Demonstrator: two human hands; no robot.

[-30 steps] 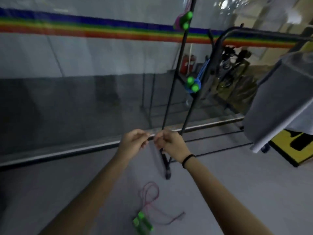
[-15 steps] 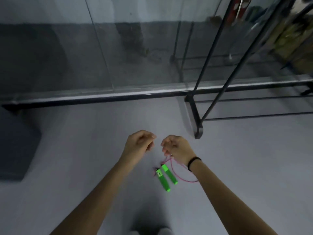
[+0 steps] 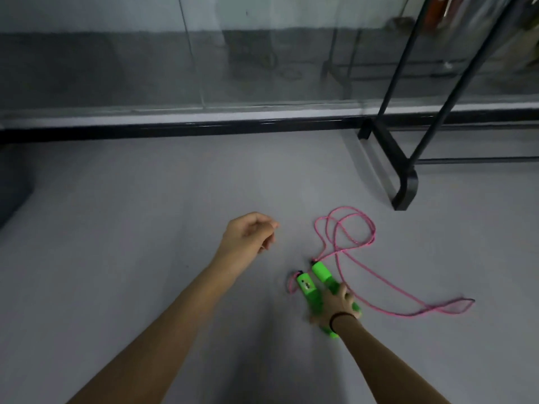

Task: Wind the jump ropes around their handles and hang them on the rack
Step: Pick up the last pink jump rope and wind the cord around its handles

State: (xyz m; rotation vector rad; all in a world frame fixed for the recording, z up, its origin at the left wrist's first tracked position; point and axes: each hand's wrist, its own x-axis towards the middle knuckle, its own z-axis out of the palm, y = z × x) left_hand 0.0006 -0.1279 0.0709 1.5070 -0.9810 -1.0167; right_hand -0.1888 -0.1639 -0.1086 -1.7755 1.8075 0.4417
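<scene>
Status: winding not begun. The pink rope (image 3: pixel 374 232) lies in loose loops on the grey floor (image 3: pixel 145 214), right of centre, none of it round the green handles (image 3: pixel 319 271), which lie side by side at lower centre. The rack (image 3: pixel 405 182) foot stands at upper right, well apart.

Right grip (image 3: pixel 335 306) lies over both handles; fingers closed round them or not, cannot tell. Left grip (image 3: pixel 248 236) hovers loosely curled, holding nothing.

Left to do: wind, hang.

One handle has a pale panel, unreadable.
</scene>
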